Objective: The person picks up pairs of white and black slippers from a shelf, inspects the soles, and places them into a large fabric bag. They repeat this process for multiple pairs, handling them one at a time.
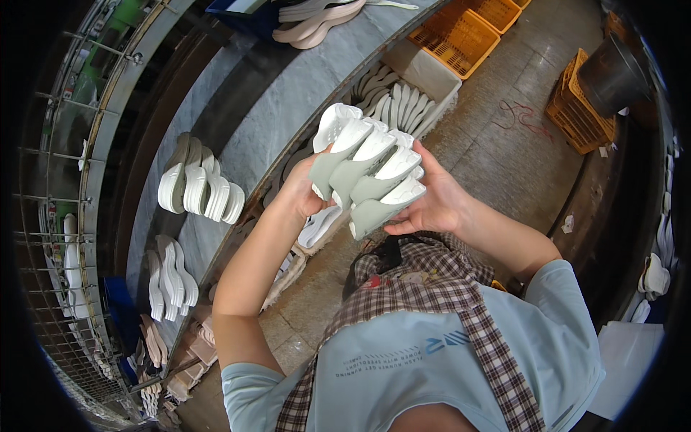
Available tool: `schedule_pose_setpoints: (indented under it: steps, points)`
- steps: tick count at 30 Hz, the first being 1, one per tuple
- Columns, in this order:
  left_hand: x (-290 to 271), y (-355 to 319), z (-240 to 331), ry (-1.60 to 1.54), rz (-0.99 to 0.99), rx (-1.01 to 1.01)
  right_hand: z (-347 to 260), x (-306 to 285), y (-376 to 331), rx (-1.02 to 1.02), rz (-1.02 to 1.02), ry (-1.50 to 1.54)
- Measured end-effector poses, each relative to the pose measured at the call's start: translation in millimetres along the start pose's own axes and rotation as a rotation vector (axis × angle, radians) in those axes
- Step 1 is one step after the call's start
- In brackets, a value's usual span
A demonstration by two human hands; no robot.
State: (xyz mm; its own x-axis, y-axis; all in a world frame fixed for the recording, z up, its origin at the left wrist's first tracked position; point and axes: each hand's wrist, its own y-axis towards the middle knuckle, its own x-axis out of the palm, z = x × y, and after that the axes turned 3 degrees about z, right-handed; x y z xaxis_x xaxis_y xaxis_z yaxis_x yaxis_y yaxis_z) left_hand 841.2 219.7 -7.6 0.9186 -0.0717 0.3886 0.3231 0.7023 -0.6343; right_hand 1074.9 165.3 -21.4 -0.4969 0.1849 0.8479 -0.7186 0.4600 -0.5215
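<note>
Between my two hands I hold a bundle of shoe soles (367,173), white on top with grey-green sides, nested in a row in front of my body. My left hand (304,186) is wrapped round the bundle's left end, its fingers partly hidden behind the soles. At the other end, my right hand (437,196) presses in from the side, with the thumb near the top and fingers below. Just beyond the bundle is a pale bin (440,81) holding rows of similar soles (403,108).
On the marbled worktop (248,108) at left stand stacks of white soles (198,189) and more white soles (173,277). A wire mesh guard (68,216) runs along the far left. Orange crates (461,43) and a black bucket (612,72) stand on the floor at right.
</note>
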Motion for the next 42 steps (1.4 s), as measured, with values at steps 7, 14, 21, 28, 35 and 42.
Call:
schedule_pose_setpoints:
  steps: [7,14,21,28,35,42]
  points:
    - [4,-4,-8,-0.094,-0.006,-0.003,7,0,-7,-0.067,-0.044,-0.001]
    - [8,-21,-6,-0.237,-0.122,0.318,4,17,2,-0.489,-0.143,-0.220]
    - [-11,-22,-15,-0.286,-0.214,0.534,-1,32,3,-0.694,-0.125,-0.423]
    - [-24,-17,-19,-0.569,-0.041,0.371,4,46,-8,-0.766,-0.138,-0.505]
    - [-20,-8,-12,-0.577,-0.068,0.422,2,46,-9,-0.781,-0.273,-0.582]
    - [-18,-6,-7,-0.590,-0.054,0.436,-4,42,-7,-0.834,-0.294,-0.685]
